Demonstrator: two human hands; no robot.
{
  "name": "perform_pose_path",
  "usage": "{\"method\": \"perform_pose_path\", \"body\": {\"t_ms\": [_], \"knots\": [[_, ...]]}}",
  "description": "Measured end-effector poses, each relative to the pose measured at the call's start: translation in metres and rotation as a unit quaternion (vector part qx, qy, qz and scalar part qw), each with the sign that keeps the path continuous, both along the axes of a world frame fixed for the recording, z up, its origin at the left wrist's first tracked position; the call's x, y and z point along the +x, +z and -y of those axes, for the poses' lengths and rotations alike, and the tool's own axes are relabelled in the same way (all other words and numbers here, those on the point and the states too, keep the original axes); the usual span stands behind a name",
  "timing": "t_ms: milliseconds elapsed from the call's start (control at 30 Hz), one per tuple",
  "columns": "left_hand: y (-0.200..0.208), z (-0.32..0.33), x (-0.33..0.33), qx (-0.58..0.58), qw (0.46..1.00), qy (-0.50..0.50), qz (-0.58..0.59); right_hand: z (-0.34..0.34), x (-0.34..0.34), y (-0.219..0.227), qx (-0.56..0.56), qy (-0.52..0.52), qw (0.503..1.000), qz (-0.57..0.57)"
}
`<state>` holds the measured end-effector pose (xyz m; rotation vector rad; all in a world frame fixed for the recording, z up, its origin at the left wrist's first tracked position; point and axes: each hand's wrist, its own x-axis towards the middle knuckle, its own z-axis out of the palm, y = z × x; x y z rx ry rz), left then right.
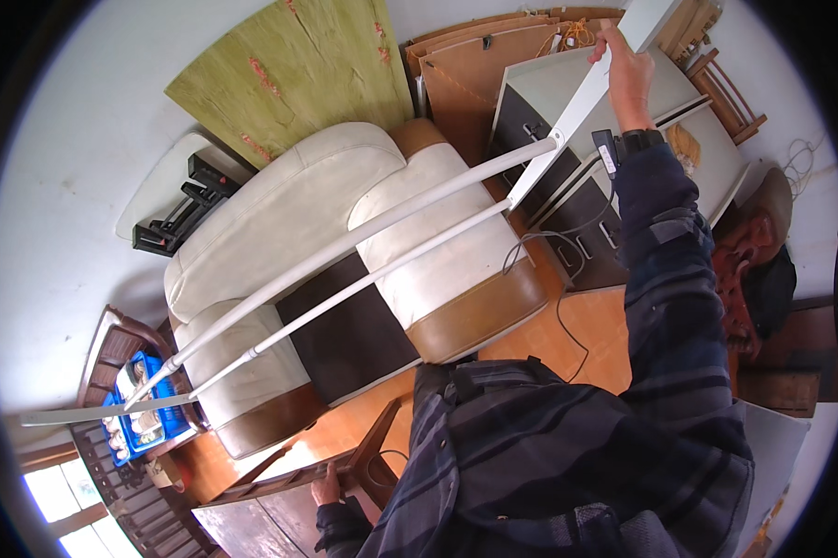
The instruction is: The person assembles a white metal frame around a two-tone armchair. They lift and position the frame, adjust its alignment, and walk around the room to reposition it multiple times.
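Observation:
A white metal frame (372, 219) spans the view at a slant, with two long parallel tubes joined to a flat bar at each end. My right hand (629, 79) is raised at the upper right, closed round the flat white end bar (582, 98). The frame's far-left end bar (75, 415) reaches out near the blue baskets. Low in the view, my left hand (327, 487) grips the edge of a worn wooden table (270, 521); part of its fingers is hidden. A black strapped device sits on my right wrist.
Behind the tubes stands a cream and brown sofa (279, 205) with a dark centre panel. A grey-topped cabinet (554, 84) with a loose cable is at the right. A green board (317, 74) leans on the wall. Blue baskets (163, 423) rest on a brown chair (112, 349).

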<state>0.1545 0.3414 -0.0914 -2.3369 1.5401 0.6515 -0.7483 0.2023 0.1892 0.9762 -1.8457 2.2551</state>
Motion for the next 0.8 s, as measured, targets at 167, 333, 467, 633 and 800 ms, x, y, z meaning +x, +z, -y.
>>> {"method": "perform_pose_path", "body": {"t_ms": [167, 333, 467, 633, 800], "knots": [[-0.004, 0.0, 0.002, 0.003, 1.0, -0.015, 0.005, 0.006, -0.003, 0.0, -0.019, 0.015, 1.0, 0.017], [-0.004, 0.0, 0.001, 0.003, 1.0, 0.014, -0.001, 0.005, -0.01, -0.003, -0.016, 0.012, 0.999, 0.025], [-0.002, 0.0, 0.001, 0.003, 1.0, 0.018, -0.008, 0.004, -0.011, -0.003, -0.001, -0.003, 1.0, 0.026], [-0.011, 0.002, 0.01, 0.027, 0.999, 0.026, 0.003, 0.004, -0.01, -0.003, -0.014, 0.004, 1.0, 0.022], [-0.015, -0.001, 0.013, 0.002, 1.0, 0.023, -0.013, 0.002, -0.008, -0.002, -0.007, -0.005, 1.0, 0.018]]}}
